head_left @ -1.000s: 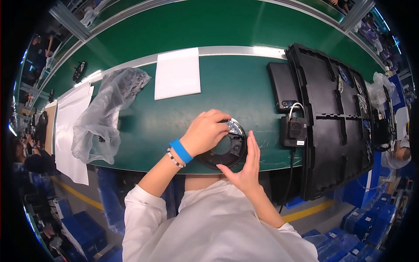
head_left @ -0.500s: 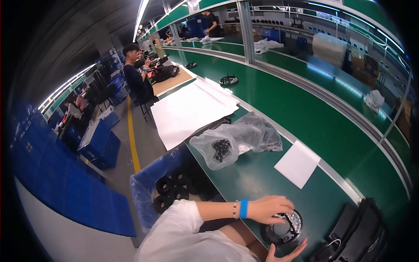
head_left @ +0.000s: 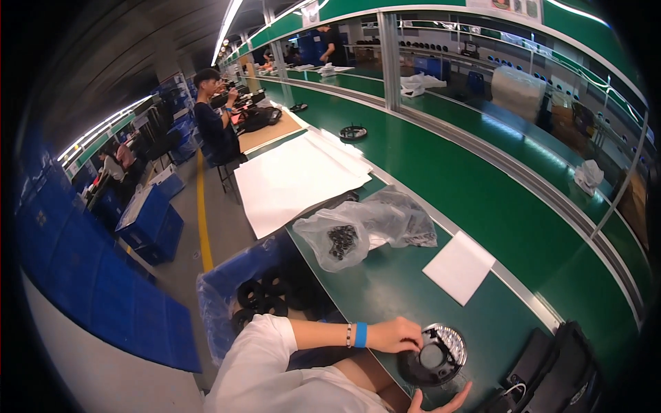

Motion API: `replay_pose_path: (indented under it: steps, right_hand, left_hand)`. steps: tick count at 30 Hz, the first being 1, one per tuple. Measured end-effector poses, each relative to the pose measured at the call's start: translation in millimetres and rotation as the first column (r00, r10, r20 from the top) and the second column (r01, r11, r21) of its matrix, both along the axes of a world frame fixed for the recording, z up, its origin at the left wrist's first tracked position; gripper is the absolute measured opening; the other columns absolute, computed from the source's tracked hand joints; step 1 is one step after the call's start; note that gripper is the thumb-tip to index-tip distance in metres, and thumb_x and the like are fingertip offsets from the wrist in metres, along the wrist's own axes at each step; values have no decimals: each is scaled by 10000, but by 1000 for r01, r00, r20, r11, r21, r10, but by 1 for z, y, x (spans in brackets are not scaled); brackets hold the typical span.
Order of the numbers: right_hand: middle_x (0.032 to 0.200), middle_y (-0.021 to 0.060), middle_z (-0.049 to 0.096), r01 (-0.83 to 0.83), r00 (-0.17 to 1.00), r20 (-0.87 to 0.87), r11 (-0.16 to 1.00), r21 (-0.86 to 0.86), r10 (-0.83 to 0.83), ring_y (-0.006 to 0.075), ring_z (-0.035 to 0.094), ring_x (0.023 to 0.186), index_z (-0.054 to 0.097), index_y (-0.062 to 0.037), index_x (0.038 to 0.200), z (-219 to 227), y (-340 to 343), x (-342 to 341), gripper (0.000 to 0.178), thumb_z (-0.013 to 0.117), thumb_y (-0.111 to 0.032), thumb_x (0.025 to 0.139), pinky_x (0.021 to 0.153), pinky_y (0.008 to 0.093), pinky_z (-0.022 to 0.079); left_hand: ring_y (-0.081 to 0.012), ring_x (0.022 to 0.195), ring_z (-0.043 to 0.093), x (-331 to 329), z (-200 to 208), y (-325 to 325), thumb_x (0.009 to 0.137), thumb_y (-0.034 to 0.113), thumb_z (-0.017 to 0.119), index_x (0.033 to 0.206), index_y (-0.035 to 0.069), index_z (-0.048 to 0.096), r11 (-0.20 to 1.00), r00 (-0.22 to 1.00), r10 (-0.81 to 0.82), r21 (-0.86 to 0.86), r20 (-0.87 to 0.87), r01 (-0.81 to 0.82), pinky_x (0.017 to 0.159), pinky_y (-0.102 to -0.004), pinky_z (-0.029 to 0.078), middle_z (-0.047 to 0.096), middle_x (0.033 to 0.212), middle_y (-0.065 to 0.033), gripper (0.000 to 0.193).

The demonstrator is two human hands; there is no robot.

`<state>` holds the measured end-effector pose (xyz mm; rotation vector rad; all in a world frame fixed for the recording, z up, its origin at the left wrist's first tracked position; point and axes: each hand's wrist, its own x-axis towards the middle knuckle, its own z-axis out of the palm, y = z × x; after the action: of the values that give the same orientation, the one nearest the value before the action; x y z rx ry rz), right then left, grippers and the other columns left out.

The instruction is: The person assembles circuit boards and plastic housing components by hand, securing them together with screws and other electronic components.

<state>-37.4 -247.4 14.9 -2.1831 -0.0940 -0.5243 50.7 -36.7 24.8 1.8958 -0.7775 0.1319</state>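
Observation:
A round black part with a shiny silver, faceted band and a pale round centre, like a lamp housing point(head_left: 441, 372), lies on the green bench point(head_left: 385, 289) in front of me. My left hand point(head_left: 398, 335), with a blue band and beads at the wrist, comes over its left edge. Those fingers are curled and pinched together at the part's upper left; whatever is between them is too small or hidden to make out. Cut off by the lower edge of the picture, my right hand point(head_left: 441, 403) is open, thumb and fingers spread by the part's near side.
A clear bag of small dark pieces point(head_left: 342, 241) and a folded white sheet point(head_left: 459, 267) lie farther up the bench. Black cases point(head_left: 551, 372) sit at right. A blue bin point(head_left: 227, 282) with black rings stands left. Beyond large white sheets point(head_left: 296, 175), a person point(head_left: 217, 117) works.
My left hand has drawn back left from over the part, its fingers going from stretched to pinched at the rim. The right hand stays open near it. The whole view has shifted slightly.

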Motion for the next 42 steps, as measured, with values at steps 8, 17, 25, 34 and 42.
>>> replay_pose_path:
  steps: [8,17,25,34,42]
  right_hand:
    - [1323,236,245,11,1000,17,996,-93,-9,395,246,1210,199,26,1311,-10,-22,1,932,748,-241,606,988,467,227]
    - [1288,230,327,-28,992,117,993,-119,42,425,290,1192,251,11,1280,-22,-22,11,856,725,-163,589,964,484,252]
    - [1223,236,391,13,1000,14,984,-180,-11,437,335,1142,515,-6,1021,-21,-16,11,547,741,-228,575,912,502,311]
    - [1196,242,429,128,991,76,943,-308,-110,455,361,1117,560,-29,940,-11,-15,13,366,706,-211,660,901,524,329]
    - [1274,235,356,66,996,79,939,-337,-42,441,267,1203,542,14,906,-26,-19,13,312,625,-225,725,931,555,249]
  left_hand:
    - [-148,589,571,41,78,1,695,61,664,724,45,621,977,979,202,73,-30,-199,519,-256,452,590,668,-58,54]
    - [-170,572,596,188,55,-69,673,50,664,703,0,605,954,955,293,54,35,-295,533,-263,472,603,652,-108,83]
    - [-255,627,606,298,2,-112,648,82,658,699,45,637,891,906,408,165,116,-422,612,-327,486,618,675,-127,66]
    - [-319,749,588,320,-15,-138,602,125,698,820,26,605,876,904,426,227,48,-425,707,-366,471,614,750,-148,257]
    - [-281,906,556,117,65,-37,717,114,632,1038,1,518,979,864,154,46,480,-201,759,-351,455,546,1061,-156,360]
